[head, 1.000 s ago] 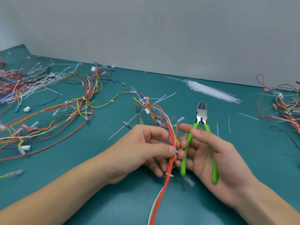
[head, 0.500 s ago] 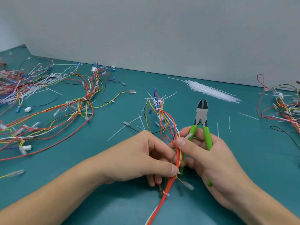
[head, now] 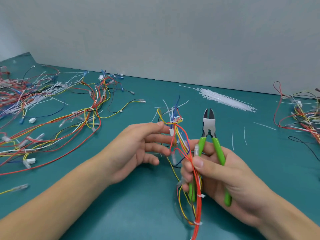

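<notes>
1 cutter (head: 209, 125), 1 wire harness (head: 198, 210)

Head camera looks down, close over the hands (head: 187, 163).

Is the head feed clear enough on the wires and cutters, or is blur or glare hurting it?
Head view: even light, no glare, soft shadows on the table under both arms; cutters and wire bundle in the right hand look fairly sharp; left hand slightly smeared; wide lens bows the frame edges.

The cutters (head: 209, 125) are seen with bare metal blades and glossy green plastic handles. The wires (head: 195, 179) beside the cutters are coated in smooth plastic.
</notes>
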`<state>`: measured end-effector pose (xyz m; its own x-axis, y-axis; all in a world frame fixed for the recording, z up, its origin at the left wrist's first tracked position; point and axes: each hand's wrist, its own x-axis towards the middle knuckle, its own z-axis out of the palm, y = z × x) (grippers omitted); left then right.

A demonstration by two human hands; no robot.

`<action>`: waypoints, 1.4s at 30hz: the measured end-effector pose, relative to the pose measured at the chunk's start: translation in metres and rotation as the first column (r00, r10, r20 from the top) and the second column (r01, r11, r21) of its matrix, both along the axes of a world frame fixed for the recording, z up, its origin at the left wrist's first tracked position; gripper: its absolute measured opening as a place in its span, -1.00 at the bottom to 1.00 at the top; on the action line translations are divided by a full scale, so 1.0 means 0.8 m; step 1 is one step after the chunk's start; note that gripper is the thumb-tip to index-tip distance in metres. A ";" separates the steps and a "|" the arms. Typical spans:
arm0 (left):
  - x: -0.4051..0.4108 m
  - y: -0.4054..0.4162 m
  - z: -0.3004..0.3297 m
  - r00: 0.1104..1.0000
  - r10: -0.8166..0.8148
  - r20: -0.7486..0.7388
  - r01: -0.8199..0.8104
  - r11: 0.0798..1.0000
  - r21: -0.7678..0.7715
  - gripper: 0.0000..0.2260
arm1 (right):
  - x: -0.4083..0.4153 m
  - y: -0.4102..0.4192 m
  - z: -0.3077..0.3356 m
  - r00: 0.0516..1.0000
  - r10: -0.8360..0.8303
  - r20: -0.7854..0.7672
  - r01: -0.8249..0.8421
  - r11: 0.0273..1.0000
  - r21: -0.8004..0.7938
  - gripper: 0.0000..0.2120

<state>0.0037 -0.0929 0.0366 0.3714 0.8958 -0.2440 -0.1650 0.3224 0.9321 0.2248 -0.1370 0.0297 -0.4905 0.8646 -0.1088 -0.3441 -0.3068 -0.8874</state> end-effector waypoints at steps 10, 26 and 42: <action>0.003 -0.006 0.003 0.941 -0.016 0.339 0.017 1.000 0.000 -0.71 | 0.002 0.000 -0.001 0.998 0.062 -0.025 -0.062 0.998 -0.018 -0.76; 0.015 -0.009 -0.003 0.943 0.303 0.137 -0.328 0.914 0.239 -0.79 | 0.008 0.008 -0.007 0.611 -0.707 0.357 0.520 0.698 0.493 -0.76; 0.041 -0.022 -0.012 0.972 0.212 0.101 -0.232 0.933 0.276 -0.71 | -0.004 0.005 -0.001 0.842 -0.503 0.195 0.439 0.849 0.296 -0.81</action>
<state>0.0364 -0.1107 0.0268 0.1614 0.9855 0.0514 -0.2685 -0.0063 0.9633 0.2215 -0.1333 0.0289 0.0006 0.9983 0.0583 -0.1451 0.0578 -0.9877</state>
